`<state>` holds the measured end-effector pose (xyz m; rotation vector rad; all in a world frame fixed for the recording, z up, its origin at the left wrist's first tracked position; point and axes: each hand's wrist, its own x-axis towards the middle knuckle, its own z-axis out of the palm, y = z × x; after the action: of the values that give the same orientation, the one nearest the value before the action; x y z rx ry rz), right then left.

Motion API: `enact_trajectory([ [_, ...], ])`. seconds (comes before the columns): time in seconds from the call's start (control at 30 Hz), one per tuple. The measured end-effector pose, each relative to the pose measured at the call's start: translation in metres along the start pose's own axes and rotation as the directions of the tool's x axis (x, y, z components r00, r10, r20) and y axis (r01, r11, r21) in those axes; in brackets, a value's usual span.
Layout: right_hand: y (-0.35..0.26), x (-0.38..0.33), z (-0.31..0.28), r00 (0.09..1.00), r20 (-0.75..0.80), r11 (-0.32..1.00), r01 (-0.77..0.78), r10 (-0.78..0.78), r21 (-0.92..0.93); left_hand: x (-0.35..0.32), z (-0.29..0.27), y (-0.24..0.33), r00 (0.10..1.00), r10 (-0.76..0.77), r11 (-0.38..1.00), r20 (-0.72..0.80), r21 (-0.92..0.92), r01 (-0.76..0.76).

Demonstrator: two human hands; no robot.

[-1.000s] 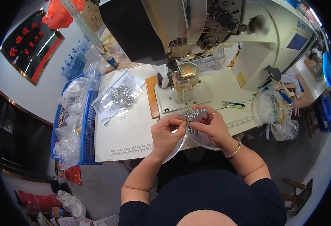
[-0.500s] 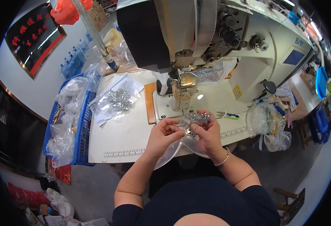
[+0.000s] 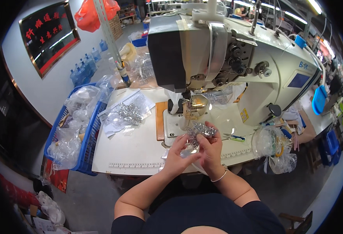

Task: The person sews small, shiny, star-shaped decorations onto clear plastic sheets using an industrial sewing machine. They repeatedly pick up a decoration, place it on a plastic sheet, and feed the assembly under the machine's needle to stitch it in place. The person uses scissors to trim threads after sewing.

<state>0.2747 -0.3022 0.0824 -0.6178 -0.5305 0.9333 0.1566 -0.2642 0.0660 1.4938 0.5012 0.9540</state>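
Note:
A bunched silver, glittery trim piece (image 3: 200,130) is held up just in front of the sewing machine's needle area. My right hand (image 3: 211,151) grips it from the right, thumb across its near side. On its left edge, my left hand (image 3: 178,156) has its fingers closed, and its thumb points toward the right hand. Some clear, filmy material hangs around the hands; the fingers partly hide it. Above them stands the white sewing machine (image 3: 275,56), its presser foot and metal bed (image 3: 172,126) close to the trim.
A pile of silver trim pieces (image 3: 129,114) lies on clear plastic and white paper at left. Beyond the table's left edge is a blue basket (image 3: 86,150) of plastic bags. Green-handled snips (image 3: 237,138) lie right of my hands, near a clear bag (image 3: 268,142).
The view has tilted up, showing more of the machine. My hands have come closer together, the left fingers now against the trim, which looks more bunched.

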Motion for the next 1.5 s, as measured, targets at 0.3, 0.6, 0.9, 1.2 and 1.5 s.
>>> enact_trajectory([
  [0.3, 0.012, -0.013, 0.012, 0.998, 0.034, 0.997, 0.052, -0.054, 0.064, 0.013, 0.002, 0.011, 0.983, -0.125, 0.858, -0.131, -0.512, 0.041],
  [0.6, 0.008, -0.033, 0.000, 0.958, 0.214, 0.975, -0.160, 0.192, -0.156, 0.020, -0.029, 0.025, 0.993, -0.097, 0.952, -0.068, -0.296, 0.072],
  [0.9, -0.061, 0.009, -0.046, 0.794, 0.425, 0.878, -0.479, 0.435, -0.003, 0.015, -0.060, 0.026, 0.974, -0.227, 0.933, 0.013, -0.284, 0.221],
  [1.2, -0.035, 0.010, -0.012, 0.966, 0.208, 0.751, 0.024, 0.153, -0.660, 0.009, -0.043, 0.019, 0.959, -0.281, 0.908, -0.026, -0.332, 0.257],
  [1.5, -0.034, 0.002, -0.002, 0.763, 0.599, 0.210, 0.644, -0.243, -0.735, 0.010, -0.042, 0.016, 0.959, -0.251, 0.968, -0.132, -0.043, 0.248],
])
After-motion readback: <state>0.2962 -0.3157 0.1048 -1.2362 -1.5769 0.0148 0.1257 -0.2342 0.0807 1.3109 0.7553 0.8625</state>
